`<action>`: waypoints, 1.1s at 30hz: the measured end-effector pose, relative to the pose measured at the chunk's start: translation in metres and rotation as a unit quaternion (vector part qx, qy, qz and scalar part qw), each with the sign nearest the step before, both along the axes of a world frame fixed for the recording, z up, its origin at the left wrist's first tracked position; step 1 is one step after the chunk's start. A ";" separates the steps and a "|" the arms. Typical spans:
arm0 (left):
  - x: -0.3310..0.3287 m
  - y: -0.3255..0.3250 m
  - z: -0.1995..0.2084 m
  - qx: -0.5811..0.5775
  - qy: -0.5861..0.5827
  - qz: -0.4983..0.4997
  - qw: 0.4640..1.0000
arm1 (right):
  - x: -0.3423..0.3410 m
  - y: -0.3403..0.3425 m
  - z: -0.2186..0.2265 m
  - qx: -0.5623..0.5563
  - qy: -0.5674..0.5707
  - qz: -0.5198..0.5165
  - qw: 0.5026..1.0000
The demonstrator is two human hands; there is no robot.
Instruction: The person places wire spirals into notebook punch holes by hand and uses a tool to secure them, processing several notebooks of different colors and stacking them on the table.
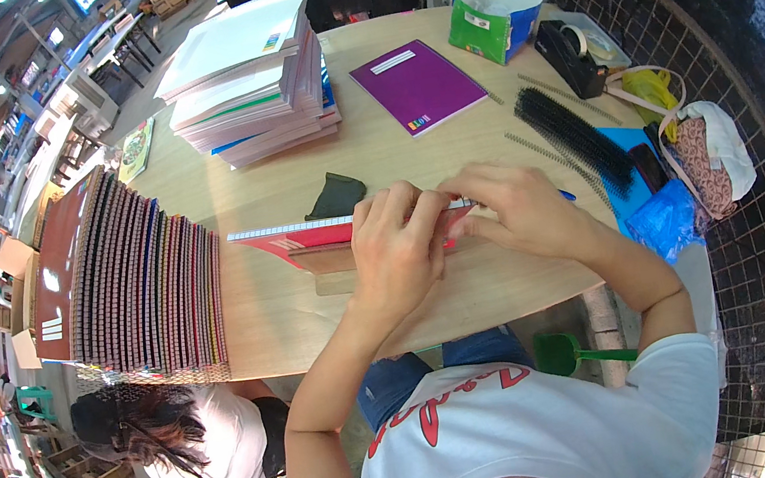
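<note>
Wooden and pale, the round table (315, 318) was seen spread with stationery. At its left edge a long fanned row of spiral-bound notebooks (147, 284) was laid overlapping, and behind it a tall stack of notebooks (249, 76) was piled. Near the middle, a red notebook (304, 241) was laid flat at the table's near side, its white spiral edge turned away from the person. The left hand (398, 242) was pressed down on the notebook's right part, fingers curled together at the binding. The right hand (521, 208) was set just beside it, touching it, fingertips pinched on the same spiral edge. Further right, a purple notebook (419, 85) was placed, then a bundle of black binding coils (575, 136), and a green and blue bag (496, 19) at the far rim.
</note>
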State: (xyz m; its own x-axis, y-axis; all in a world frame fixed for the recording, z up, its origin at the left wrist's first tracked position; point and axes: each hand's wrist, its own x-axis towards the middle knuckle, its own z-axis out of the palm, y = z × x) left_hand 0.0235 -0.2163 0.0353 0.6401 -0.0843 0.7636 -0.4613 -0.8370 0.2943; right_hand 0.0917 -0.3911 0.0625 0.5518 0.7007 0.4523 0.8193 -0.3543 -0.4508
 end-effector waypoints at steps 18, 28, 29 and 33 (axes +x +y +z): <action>-0.008 0.002 0.006 0.045 0.050 -0.021 0.998 | 0.008 -0.032 -0.161 0.190 -0.084 -0.061 0.976; -0.001 0.002 -0.007 0.057 0.030 -0.006 0.998 | 0.088 0.200 -0.128 -0.233 0.054 0.093 0.966; 0.001 0.001 -0.006 0.051 0.032 -0.011 0.998 | 0.088 0.204 -0.132 -0.320 0.007 0.096 0.942; -0.005 0.016 0.006 -0.006 0.030 0.035 0.999 | 0.106 0.151 -0.112 -0.258 0.120 0.069 0.956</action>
